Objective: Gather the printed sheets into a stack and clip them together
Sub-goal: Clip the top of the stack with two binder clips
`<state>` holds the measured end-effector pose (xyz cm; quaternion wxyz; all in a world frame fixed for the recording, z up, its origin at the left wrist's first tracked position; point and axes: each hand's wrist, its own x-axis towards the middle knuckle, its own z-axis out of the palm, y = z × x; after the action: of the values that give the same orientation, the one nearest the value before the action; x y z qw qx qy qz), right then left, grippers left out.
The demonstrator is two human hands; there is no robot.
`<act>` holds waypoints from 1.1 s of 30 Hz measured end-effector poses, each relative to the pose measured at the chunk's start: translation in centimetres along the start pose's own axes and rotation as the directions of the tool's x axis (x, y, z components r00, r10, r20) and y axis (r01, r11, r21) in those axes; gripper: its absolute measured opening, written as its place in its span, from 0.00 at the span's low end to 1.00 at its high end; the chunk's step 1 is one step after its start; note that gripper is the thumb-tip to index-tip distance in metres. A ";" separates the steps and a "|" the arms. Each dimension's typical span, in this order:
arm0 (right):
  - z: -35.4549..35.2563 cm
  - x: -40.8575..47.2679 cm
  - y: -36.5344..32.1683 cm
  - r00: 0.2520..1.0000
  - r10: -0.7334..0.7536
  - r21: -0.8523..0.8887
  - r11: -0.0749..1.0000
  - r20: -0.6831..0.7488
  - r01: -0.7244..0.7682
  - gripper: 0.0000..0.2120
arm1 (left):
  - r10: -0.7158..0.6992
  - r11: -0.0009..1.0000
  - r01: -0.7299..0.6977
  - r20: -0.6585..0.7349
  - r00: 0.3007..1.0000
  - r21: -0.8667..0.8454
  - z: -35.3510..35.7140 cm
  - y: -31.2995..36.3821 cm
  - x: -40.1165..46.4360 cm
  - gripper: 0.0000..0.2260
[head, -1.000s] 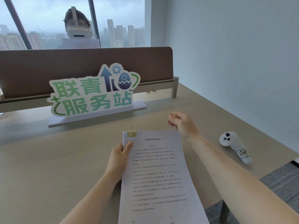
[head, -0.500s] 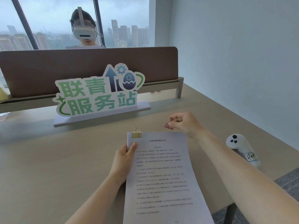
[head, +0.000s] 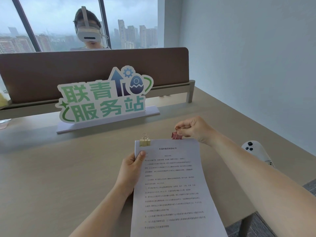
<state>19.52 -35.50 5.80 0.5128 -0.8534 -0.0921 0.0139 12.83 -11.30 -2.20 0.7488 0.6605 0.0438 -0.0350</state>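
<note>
A stack of printed sheets (head: 172, 185) is held up above the desk, text facing me. My left hand (head: 131, 170) grips its left edge, thumb on the front. A yellow binder clip (head: 145, 141) is clamped on the top left corner. My right hand (head: 195, 129) pinches the wire handles of a pink binder clip (head: 176, 135), which sits at the top edge of the stack, right of the middle. Whether its jaws are over the paper I cannot tell.
A green-lettered standing sign (head: 104, 100) is on the beige desk (head: 51, 168) behind the sheets. A white controller (head: 258, 151) lies at the right, near the desk edge. A brown divider (head: 94, 69) closes the back; a person in a headset (head: 88, 29) sits beyond.
My right hand has brought the pink clip from above the desk down to the top edge of the stack. The left hand keeps its hold on the sheets.
</note>
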 end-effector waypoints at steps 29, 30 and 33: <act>-1.9 -1.2 0.8 0.984 0.152 -0.100 0.985 0.096 -0.143 0.09 | 0.038 0.999 -0.038 -0.001 0.999 -0.037 -0.3 -0.2 0.0 0.10; -2.0 -1.3 0.8 0.982 0.161 -0.116 0.982 0.099 -0.149 0.09 | 0.035 0.999 -0.035 0.001 0.999 -0.032 -0.3 -0.2 0.0 0.10; -2.2 -1.9 0.5 0.977 0.167 -0.156 0.977 0.135 -0.145 0.11 | 0.023 0.999 -0.023 0.000 1.000 -0.029 -0.3 -0.1 0.1 0.10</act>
<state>17.95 -37.98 6.25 0.4383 -0.8898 -0.0630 0.1104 12.87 -11.02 -2.34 0.7585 0.6502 0.0367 -0.0256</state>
